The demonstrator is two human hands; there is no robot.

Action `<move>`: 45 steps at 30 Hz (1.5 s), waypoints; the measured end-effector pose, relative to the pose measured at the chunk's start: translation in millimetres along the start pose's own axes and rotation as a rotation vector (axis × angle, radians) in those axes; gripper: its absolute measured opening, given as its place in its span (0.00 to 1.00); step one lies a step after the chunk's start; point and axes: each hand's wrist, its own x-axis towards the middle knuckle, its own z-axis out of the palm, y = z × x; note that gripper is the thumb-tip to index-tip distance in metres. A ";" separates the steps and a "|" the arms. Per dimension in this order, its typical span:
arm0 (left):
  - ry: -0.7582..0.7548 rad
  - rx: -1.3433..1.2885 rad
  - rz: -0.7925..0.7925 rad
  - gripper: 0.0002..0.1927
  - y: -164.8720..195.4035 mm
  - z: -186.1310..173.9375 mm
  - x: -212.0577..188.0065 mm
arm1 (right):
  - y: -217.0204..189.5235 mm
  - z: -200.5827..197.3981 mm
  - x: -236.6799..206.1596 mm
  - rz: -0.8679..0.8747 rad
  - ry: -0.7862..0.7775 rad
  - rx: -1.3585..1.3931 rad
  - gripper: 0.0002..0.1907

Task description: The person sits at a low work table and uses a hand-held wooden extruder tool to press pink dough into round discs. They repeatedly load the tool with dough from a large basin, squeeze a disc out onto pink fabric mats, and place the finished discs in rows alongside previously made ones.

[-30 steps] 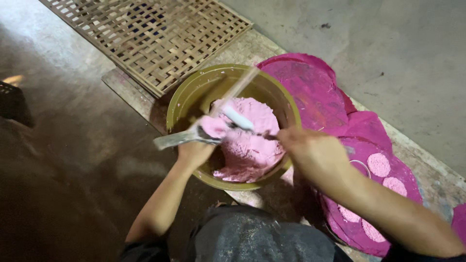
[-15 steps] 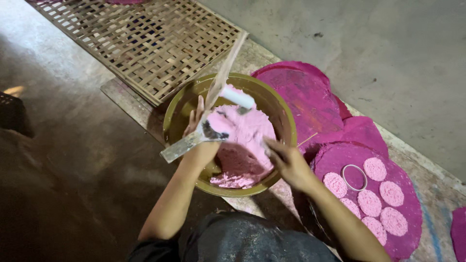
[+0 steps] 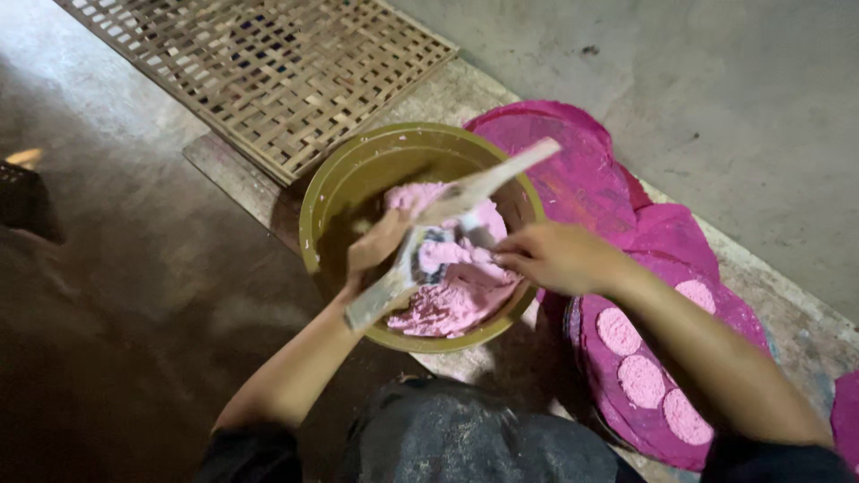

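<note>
A: Left to right — bamboo lattice tray [image 3: 259, 76] lies behind the olive-green bowl [image 3: 335, 192]. Left hand [image 3: 376, 246] is clenched round a flat wooden paddle [image 3: 447, 219] held across the bowl.

B: And the pink dough [image 3: 456, 286]?

A: In the bowl, right half. Right hand [image 3: 550, 258] pinches at the paddle's loaded face — fingertips closed. Judgement: keep the paddle steady over the bowl so crumbs drop inside. Pink discs [image 3: 642, 380] sit on the magenta mat [image 3: 582, 174], right.

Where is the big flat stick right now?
In the head view, the flat stick lies slanted across the green bowl of pink dough in the middle, held by the left hand, with the right hand beside it.
</note>
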 end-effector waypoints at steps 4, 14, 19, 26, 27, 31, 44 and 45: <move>-0.140 -0.062 0.071 0.29 20.4 7.8 -10.6 | -48.0 30.6 23.5 0.005 -0.037 -0.534 0.15; -0.134 -0.122 0.007 0.24 -3.5 -26.2 -14.3 | -46.0 -13.3 -33.7 -0.187 0.234 -0.730 0.12; -0.350 -0.407 -0.210 0.27 3.9 -8.9 -14.0 | -64.4 28.8 11.1 -0.244 0.220 -0.865 0.10; -0.477 -0.316 -0.433 0.28 5.5 -12.5 -12.9 | -42.3 56.8 8.1 -0.253 0.247 -0.583 0.12; -0.580 -0.325 -0.633 0.28 2.2 -14.2 -7.2 | -34.7 51.3 0.3 -0.187 0.268 -0.553 0.12; -0.080 -0.047 -0.149 0.24 -16.2 -30.9 4.1 | -11.7 47.4 -8.7 -0.013 0.447 -0.342 0.17; 0.048 -0.330 -0.547 0.28 -44.6 -32.7 20.9 | 9.9 132.1 18.5 -0.090 0.313 0.305 0.18; 0.086 -0.412 -0.551 0.22 -46.8 -35.7 19.6 | 14.8 130.1 20.8 -0.067 0.216 0.311 0.18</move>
